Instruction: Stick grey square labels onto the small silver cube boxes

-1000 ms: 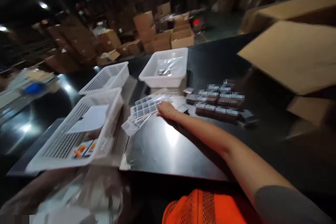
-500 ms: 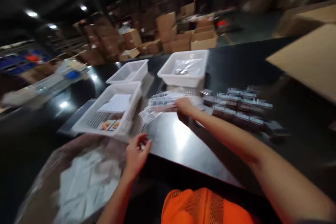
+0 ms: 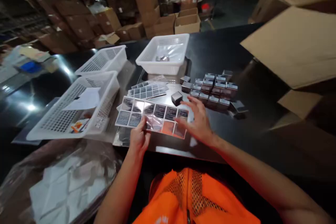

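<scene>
A sheet of dark square labels (image 3: pixel 160 111) is held above the table's front edge, tilted, its surface glossy. My left hand (image 3: pixel 140 135) pinches its lower edge, thumb on top. At the sheet's right end is my right hand (image 3: pixel 198 120), fingers spread; whether its fingertips touch the sheet I cannot tell. Behind lie more label sheets (image 3: pixel 148 90), overlapping on the table. A small dark box (image 3: pixel 176 98) sits just beyond the right fingertips. To its right, several similar shiny boxes (image 3: pixel 214 89) stand grouped in rows.
White plastic baskets stand left, one with papers (image 3: pixel 105 115), another behind it (image 3: pixel 115 56). A third basket (image 3: pixel 170 66) at the back holds clear bags. A plastic-lined bin (image 3: pixel 76 182) of white paper pieces is at lower left. Cardboard flaps (image 3: pixel 291 45) jut in from the right.
My right hand has come back toward me from the label sheets. One sheet is now in my left hand, which was without it before. The view has shifted right.
</scene>
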`<move>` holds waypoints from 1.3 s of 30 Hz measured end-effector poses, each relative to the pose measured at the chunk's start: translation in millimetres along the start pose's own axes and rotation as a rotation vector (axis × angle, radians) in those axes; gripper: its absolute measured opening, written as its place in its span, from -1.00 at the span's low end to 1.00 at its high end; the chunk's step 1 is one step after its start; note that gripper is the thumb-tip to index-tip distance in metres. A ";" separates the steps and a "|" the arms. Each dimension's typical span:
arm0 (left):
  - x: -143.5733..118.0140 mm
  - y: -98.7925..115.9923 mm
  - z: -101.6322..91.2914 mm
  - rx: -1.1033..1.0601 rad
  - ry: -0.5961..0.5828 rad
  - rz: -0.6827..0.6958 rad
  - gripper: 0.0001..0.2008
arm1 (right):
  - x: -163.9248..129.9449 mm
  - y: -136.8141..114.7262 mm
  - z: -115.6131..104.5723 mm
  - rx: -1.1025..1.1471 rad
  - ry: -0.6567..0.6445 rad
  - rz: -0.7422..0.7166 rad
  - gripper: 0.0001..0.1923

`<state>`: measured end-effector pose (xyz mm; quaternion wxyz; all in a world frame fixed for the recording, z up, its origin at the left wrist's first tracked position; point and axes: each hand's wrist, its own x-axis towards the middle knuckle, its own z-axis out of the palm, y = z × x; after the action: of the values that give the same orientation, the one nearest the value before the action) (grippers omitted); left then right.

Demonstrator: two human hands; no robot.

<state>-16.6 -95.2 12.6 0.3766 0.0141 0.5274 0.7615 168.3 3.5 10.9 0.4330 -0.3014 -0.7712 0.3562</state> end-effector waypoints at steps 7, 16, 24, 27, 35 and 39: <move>4.1 -14.4 6.5 0.208 0.079 0.117 -0.91 | 12.2 22.4 -15.9 0.622 0.000 0.483 -0.39; 3.7 16.4 16.5 0.792 0.078 1.262 -0.12 | 12.7 37.2 -20.0 0.576 0.175 0.431 -0.60; 31.1 -34.6 102.4 1.430 -0.608 1.255 -0.69 | 3.3 44.3 -6.5 0.396 0.223 0.331 -0.68; 44.6 -50.8 109.1 1.481 -0.568 1.221 -0.69 | 3.9 53.1 -11.5 0.288 0.217 0.284 -0.85; 58.8 -51.5 87.5 1.560 -0.515 1.073 -0.77 | 4.5 58.7 -10.6 0.108 0.001 0.240 -0.74; 59.2 -42.4 84.4 1.820 -0.507 0.964 -0.69 | -1.1 56.2 -6.5 0.014 -0.079 0.239 -0.72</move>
<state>0.0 13.3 -6.8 -0.0187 0.6569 0.7436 0.1237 183.3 36.3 -32.8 0.3589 -0.3742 -0.7436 0.4222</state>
